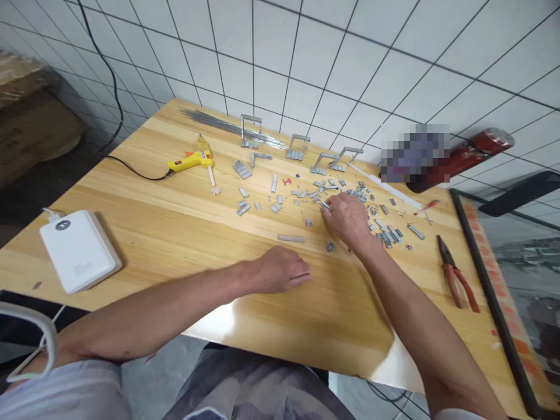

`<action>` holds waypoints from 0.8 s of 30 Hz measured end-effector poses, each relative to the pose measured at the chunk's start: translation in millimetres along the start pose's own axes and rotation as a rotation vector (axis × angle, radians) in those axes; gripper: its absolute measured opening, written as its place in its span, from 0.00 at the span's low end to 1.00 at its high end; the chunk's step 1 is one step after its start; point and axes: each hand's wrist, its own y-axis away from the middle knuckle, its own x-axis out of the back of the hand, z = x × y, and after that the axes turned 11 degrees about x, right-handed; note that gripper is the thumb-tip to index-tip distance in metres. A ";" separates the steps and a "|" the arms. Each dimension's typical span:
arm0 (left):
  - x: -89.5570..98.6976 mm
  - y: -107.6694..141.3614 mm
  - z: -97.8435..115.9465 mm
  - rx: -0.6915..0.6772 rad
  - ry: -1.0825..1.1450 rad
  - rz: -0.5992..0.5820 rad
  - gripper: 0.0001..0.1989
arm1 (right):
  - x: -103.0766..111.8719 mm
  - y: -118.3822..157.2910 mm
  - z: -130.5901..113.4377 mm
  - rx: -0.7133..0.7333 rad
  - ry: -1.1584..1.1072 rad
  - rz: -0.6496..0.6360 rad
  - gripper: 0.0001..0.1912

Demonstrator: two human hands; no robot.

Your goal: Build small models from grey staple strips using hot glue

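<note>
My right hand is down among the scattered grey pieces on the right half of the wooden table, fingers bent and drawn in close. A slim grey piece shows right at my fingertips, but I cannot tell whether I am pinching it or only touching it. My left hand is nearer my body, palm down over bare wood, fingers curled narrow and together, with nothing visible in them. Just beyond it lies a flat grey strip, apart from my knuckles. The loose bits spread around my right hand and away to its left, some singly, some bunched together. Farther back, near the tiled wall, small grey frames stand in a loose row, the leftmost in front of a bundle of thin metal rods lying flat. To the left sits a yellow glue gun with its black cable, and closer to the left corner lies a white power bank with a cord plugged into it. On my right, red-handled pliers lie with their dark nose pointing away from me. Beyond them, by the wall, a red cylinder is partly covered by a blurred patch.
</note>
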 end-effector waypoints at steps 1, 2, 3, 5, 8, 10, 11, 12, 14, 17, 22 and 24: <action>-0.7 0.2 -0.4 0.005 -0.006 -0.010 0.20 | -0.8 -1.3 -0.1 -0.003 0.013 -0.015 0.13; -1.3 0.4 -0.6 0.009 -0.012 -0.020 0.20 | -1.4 -2.4 0.0 -0.008 0.019 -0.027 0.14; -1.6 0.6 -0.7 0.010 -0.018 -0.026 0.20 | -1.9 -3.5 0.3 -0.013 0.022 -0.036 0.14; -1.4 0.7 -0.4 0.004 -0.023 -0.018 0.20 | -1.6 -5.4 0.7 -0.015 0.015 -0.049 0.14; 1.4 -0.3 0.6 0.000 -0.006 0.023 0.21 | 2.7 -4.5 -0.5 -0.005 -0.032 -0.034 0.14; 5.0 -2.1 0.8 0.030 0.009 0.070 0.21 | 8.5 3.0 -3.2 -0.006 -0.103 0.008 0.14; 7.2 -3.2 0.5 0.056 0.019 0.103 0.20 | 12.0 9.6 -5.1 -0.012 -0.152 0.033 0.13; 9.4 -4.5 0.0 0.086 0.029 0.143 0.20 | 15.8 18.2 -7.4 -0.017 -0.212 0.048 0.13; 13.6 -7.1 -1.4 0.148 0.035 0.231 0.18 | 22.9 40.4 -13.1 -0.008 -0.364 0.038 0.14; 18.4 -10.1 -2.9 0.207 0.016 0.317 0.16 | 28.2 78.5 -23.4 0.033 -0.610 -0.066 0.16; 25.2 -11.2 -1.3 0.256 0.006 0.313 0.10 | 16.4 121.7 -38.0 0.184 -0.670 -0.079 0.13; 28.4 -11.0 -2.0 0.307 0.005 0.317 0.07 | 8.6 128.9 -40.3 0.215 -0.676 -0.042 0.12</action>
